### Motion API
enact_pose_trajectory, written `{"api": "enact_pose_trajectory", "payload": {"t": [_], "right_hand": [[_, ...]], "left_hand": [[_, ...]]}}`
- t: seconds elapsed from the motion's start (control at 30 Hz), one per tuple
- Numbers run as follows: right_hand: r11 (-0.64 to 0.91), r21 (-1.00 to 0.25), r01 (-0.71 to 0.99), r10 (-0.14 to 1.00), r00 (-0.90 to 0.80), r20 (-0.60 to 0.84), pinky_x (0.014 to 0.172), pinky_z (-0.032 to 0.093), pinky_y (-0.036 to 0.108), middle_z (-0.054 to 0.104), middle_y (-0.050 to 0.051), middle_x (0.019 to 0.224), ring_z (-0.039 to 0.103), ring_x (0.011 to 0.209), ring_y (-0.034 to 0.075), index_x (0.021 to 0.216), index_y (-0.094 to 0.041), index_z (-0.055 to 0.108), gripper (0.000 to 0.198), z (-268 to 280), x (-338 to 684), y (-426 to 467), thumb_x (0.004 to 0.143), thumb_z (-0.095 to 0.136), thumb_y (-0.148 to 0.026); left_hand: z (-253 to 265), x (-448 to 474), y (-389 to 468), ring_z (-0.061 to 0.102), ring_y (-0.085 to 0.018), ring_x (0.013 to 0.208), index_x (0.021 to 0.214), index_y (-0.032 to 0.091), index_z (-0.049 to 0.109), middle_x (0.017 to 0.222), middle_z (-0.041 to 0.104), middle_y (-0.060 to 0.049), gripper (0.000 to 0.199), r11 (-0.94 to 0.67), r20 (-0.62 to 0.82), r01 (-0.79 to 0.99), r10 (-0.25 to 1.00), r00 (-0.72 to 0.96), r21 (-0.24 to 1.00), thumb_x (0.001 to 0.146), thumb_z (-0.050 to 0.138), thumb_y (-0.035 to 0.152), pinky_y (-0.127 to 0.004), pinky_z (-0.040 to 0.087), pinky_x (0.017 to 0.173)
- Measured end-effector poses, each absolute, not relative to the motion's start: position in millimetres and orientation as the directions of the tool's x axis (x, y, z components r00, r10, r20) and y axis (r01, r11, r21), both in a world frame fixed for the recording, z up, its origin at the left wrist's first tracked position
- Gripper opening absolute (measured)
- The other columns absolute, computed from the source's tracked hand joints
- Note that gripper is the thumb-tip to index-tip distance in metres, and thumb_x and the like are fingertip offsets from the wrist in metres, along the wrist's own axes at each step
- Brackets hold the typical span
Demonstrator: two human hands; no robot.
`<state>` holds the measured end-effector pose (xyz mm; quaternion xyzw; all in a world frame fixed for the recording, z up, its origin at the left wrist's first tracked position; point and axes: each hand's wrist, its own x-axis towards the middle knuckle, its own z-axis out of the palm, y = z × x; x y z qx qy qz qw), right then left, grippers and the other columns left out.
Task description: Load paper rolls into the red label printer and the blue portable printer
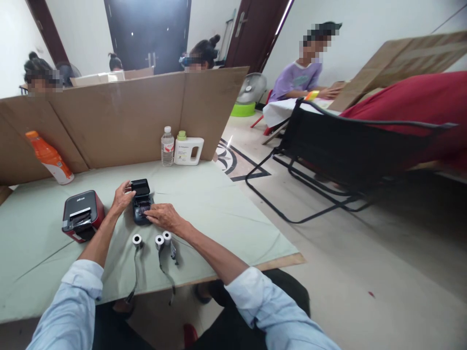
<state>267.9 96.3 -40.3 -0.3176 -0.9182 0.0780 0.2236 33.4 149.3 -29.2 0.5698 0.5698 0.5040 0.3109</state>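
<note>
A small dark portable printer [140, 218] rests on the table with its lid [140, 187] raised and its inner compartment showing. My left hand [123, 197] is closed at the left edge of that lid, thumb and fingers against it. From the right, my right hand [166, 217] is closed on the printer's near right side, fingertips at the compartment's edge. Closer to me stand three small white paper rolls: one alone [137, 241] and a pair [163, 239], with dark straps or strips trailing toward the table's edge. Left of my left forearm sits a larger red and black printer [83, 216].
On the pale-green-covered table [219, 209], an orange bottle [50, 156], a clear water bottle [167, 147] and a white jug [188, 149] stand before a cardboard partition [127, 116]. Several people sit beyond. A black folding chair [339, 150] is to the right.
</note>
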Motion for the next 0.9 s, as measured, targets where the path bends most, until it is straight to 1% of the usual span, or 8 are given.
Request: {"api": "enact_pose_trajectory", "payload": {"t": [0.13, 0.23, 0.33, 0.4, 0.57, 0.7, 0.8, 0.9], "right_hand": [[0.779, -0.295, 0.553, 0.627, -0.696, 0.351, 0.067, 0.039, 0.026, 0.076, 0.006, 0.098, 0.067, 0.086, 0.017, 0.114, -0.028, 0.080, 0.022, -40.0, 268.6, 95.1, 0.099, 0.064, -0.028], [0.770, -0.315, 0.555, 0.637, -0.684, 0.355, 0.068, 0.040, 0.026, 0.075, 0.006, 0.099, 0.067, 0.087, 0.017, 0.113, -0.028, 0.080, 0.021, -41.2, 268.3, 94.5, 0.099, 0.064, -0.029], [0.766, -0.317, 0.559, 0.642, -0.680, 0.353, 0.069, 0.040, 0.025, 0.075, 0.005, 0.100, 0.067, 0.087, 0.016, 0.114, -0.028, 0.080, 0.021, -42.1, 268.1, 94.0, 0.099, 0.064, -0.029], [0.765, -0.308, 0.566, 0.644, -0.683, 0.345, 0.070, 0.041, 0.026, 0.076, 0.006, 0.102, 0.068, 0.088, 0.017, 0.115, -0.028, 0.080, 0.022, -41.6, 268.4, 93.6, 0.099, 0.064, -0.030], [0.772, -0.298, 0.561, 0.635, -0.692, 0.344, 0.070, 0.042, 0.025, 0.076, 0.006, 0.101, 0.069, 0.090, 0.018, 0.118, -0.027, 0.079, 0.023, -40.3, 270.5, 93.3, 0.100, 0.064, -0.030], [0.788, -0.344, 0.510, 0.614, -0.686, 0.391, 0.074, 0.044, 0.025, 0.076, 0.007, 0.102, 0.069, 0.091, 0.018, 0.120, -0.027, 0.077, 0.025, -44.5, 272.4, 93.7, 0.098, 0.069, -0.033], [0.778, -0.397, 0.487, 0.628, -0.636, 0.448, 0.080, 0.048, 0.028, 0.075, 0.009, 0.104, 0.070, 0.093, 0.020, 0.129, -0.022, 0.072, 0.038, -49.0, 273.9, 95.1, 0.095, 0.073, -0.040], [0.746, -0.428, 0.509, 0.666, -0.574, 0.477, 0.086, 0.050, 0.030, 0.073, 0.011, 0.113, 0.069, 0.100, 0.022, 0.143, -0.019, 0.061, 0.053, -52.2, 275.9, 98.1, 0.097, 0.070, -0.044]], "left_hand": [[-28.1, 30.4, 129.5, 0.069, -0.029, 0.116, 0.131, 0.018, 0.066, 0.131, 0.068, -0.014, 0.055, -0.266, 0.325, 0.440, 0.944, -0.063, 0.857, 0.078, 0.067, 0.033, -0.040, 0.061, 0.089], [-25.7, 29.0, 108.8, 0.067, -0.027, 0.119, 0.129, 0.021, 0.069, 0.134, 0.067, -0.012, 0.046, -0.314, 0.376, 0.573, 0.927, 0.011, 0.757, 0.084, 0.062, 0.030, -0.036, 0.061, 0.084], [-24.1, 28.2, 90.0, 0.063, -0.027, 0.125, 0.126, 0.023, 0.072, 0.137, 0.065, -0.012, 0.040, -0.365, 0.375, 0.662, 0.917, 0.135, 0.654, 0.088, 0.059, 0.028, -0.036, 0.062, 0.087], [-24.3, 27.9, 80.5, 0.061, -0.027, 0.129, 0.126, 0.023, 0.073, 0.142, 0.062, -0.012, 0.039, -0.391, 0.356, 0.688, 0.912, 0.201, 0.612, 0.091, 0.058, 0.029, -0.040, 0.062, 0.093], [-28.1, 25.4, 66.3, 0.054, -0.029, 0.140, 0.134, 0.024, 0.069, 0.151, 0.054, -0.013, 0.043, -0.413, 0.353, 0.745, 0.901, 0.251, 0.524, 0.092, 0.063, 0.034, -0.049, 0.046, 0.118], [-32.7, 21.0, 58.3, 0.049, -0.033, 0.144, 0.141, 0.024, 0.065, 0.155, 0.049, -0.015, 0.058, -0.409, 0.325, 0.766, 0.905, 0.273, 0.496, 0.086, 0.073, 0.043, -0.051, 0.043, 0.120], [-36.1, 19.1, 53.7, 0.048, -0.034, 0.146, 0.145, 0.025, 0.062, 0.157, 0.048, -0.015, 0.068, -0.403, 0.310, 0.776, 0.909, 0.278, 0.485, 0.082, 0.079, 0.045, -0.052, 0.041, 0.121], [-38.1, 19.2, 51.1, 0.048, -0.035, 0.146, 0.147, 0.025, 0.060, 0.157, 0.049, -0.015, 0.071, -0.391, 0.306, 0.788, 0.913, 0.269, 0.476, 0.082, 0.079, 0.045, -0.053, 0.041, 0.121]]}}
